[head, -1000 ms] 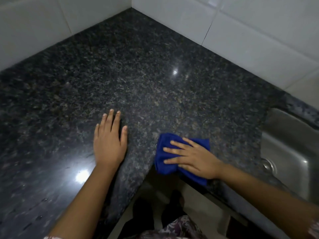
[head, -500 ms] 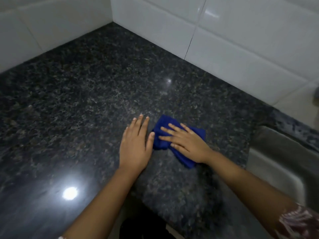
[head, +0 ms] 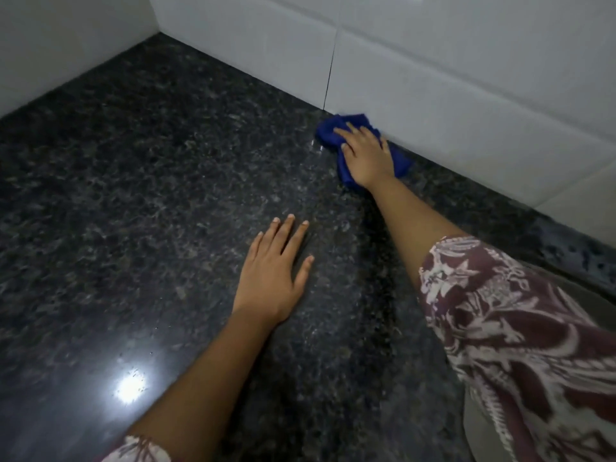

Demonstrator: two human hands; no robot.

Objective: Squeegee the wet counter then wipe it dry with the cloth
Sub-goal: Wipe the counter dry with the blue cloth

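Note:
A crumpled blue cloth [head: 330, 130] lies on the dark speckled granite counter [head: 160, 181], right against the foot of the white tiled back wall. My right hand [head: 365, 155] presses flat on the cloth with straight fingers, arm stretched far forward. Nearer to me, my left hand [head: 275, 276] rests flat on the counter, fingers spread, holding nothing. No squeegee is in view.
White tiled walls [head: 433, 71] meet in a corner at the far left [head: 156, 28]. A lamp glare [head: 128, 386] shines on the counter near its front. My patterned sleeve [head: 520, 328] covers the lower right, with a grey strip of sink [head: 600, 295] beside it.
My right hand has pushed the cloth from the counter's front edge away to the back wall. My left hand shifted right and forward, still flat. The view moved forward, hiding most of the sink.

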